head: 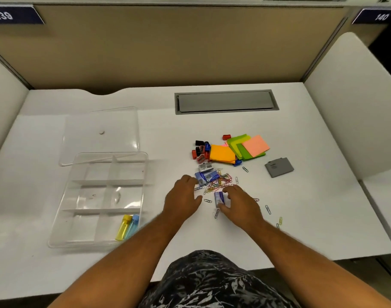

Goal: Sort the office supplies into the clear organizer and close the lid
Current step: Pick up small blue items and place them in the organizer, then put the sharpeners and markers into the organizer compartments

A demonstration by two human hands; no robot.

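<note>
My right hand (239, 204) pinches the small blue staple box (219, 198); left hand (183, 200) spread. I'd gather both boxes into one compartment of the clear plastic organizer (67, 218).

Bright even overhead light, soft faint shadows on the white tabletop (301, 218), glare patches on the clear organizer (63, 218) at its left, wide-angle bowing toward edges, slight overall softness

1. a small blue box (219, 198) is pinched by the right hand (240, 205) beside scattered paper clips (219, 182).
2. the left hand (183, 200) is spread flat, fingers apart.
3. two highlighters (128, 226) are seen in the clear organizer (79, 218).
</note>
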